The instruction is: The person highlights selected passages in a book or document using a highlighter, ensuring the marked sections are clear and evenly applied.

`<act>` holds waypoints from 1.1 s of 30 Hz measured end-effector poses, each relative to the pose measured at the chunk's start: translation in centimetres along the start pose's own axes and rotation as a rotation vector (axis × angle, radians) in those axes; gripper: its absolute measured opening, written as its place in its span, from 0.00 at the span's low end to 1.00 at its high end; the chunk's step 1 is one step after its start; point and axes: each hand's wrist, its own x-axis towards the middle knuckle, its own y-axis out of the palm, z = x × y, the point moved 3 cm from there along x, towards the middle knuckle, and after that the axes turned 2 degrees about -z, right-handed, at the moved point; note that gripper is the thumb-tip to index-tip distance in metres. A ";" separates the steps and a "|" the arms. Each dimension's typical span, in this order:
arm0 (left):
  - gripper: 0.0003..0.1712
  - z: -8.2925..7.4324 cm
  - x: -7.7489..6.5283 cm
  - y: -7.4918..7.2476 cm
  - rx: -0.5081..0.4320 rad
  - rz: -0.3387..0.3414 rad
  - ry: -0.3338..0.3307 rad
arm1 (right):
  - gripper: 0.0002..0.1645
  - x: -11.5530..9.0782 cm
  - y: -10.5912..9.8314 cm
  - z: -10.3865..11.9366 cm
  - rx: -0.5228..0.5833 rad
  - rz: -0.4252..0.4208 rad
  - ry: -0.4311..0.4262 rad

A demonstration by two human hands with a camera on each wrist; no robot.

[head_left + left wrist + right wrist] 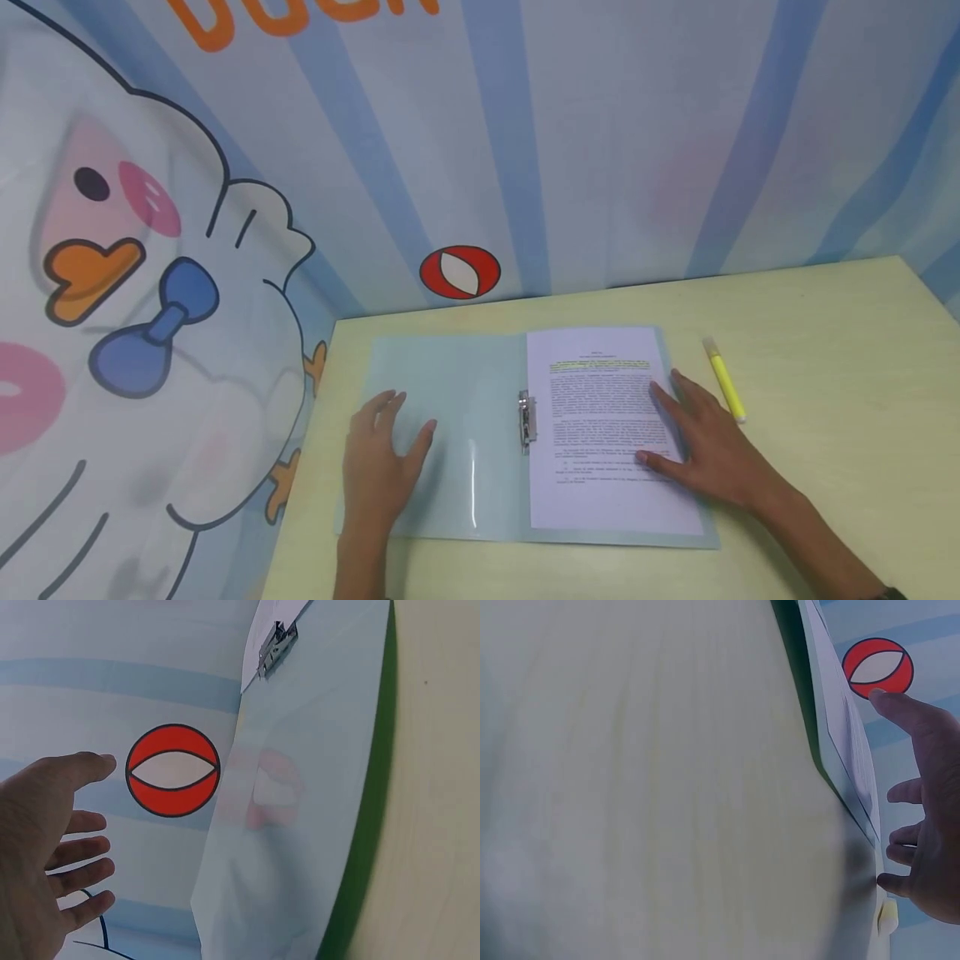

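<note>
A pale blue-green folder [442, 500] lies spread open on the table, its metal clip [527, 417] at the fold. On its right side rests a printed sheet [615, 512] with one yellow-highlighted passage near the top. My left hand [384, 467] is over the folder's left cover, fingers relaxed and parted, holding nothing. My right hand [712, 450] is at the sheet's right edge, fingers spread and loosely bent, with nothing gripped; whether the fingertips touch the paper I cannot tell. Beyond that hand lies a yellow highlighter [725, 383], its tip end pointing away.
The light wooden table [840, 358] meets a printed wall backdrop [600, 167] along its far edge. A cartoon bird [247, 375] and a red-and-white ball [487, 271] are printed on that backdrop. Table surface extends to the right of the highlighter.
</note>
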 end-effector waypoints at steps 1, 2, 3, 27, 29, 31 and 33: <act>0.33 0.2 -0.1 0.0 0.004 0.000 -0.009 | 0.57 0.0 0.0 0.0 -0.003 0.002 0.001; 0.34 0.4 -0.1 0.0 0.009 0.000 -0.018 | 0.57 0.0 0.0 0.0 -0.005 0.004 0.001; 0.34 0.6 -0.2 0.0 0.009 -0.001 -0.027 | 0.57 -0.1 -0.1 0.0 -0.008 0.006 0.002; 0.35 5.8 -2.3 -0.3 0.042 0.042 -0.252 | 0.57 -0.5 -0.6 0.0 -0.047 0.038 0.000; 0.35 6.3 -2.5 -0.1 0.047 0.059 -0.282 | 0.57 -0.6 -0.6 0.0 -0.043 0.033 -0.006; 0.36 6.7 -2.8 0.0 0.051 0.079 -0.312 | 0.57 -0.7 -0.6 0.0 -0.039 0.034 -0.012; 0.36 7.1 -3.0 0.2 0.059 0.111 -0.349 | 0.56 -0.8 -0.7 -0.1 -0.036 0.035 -0.017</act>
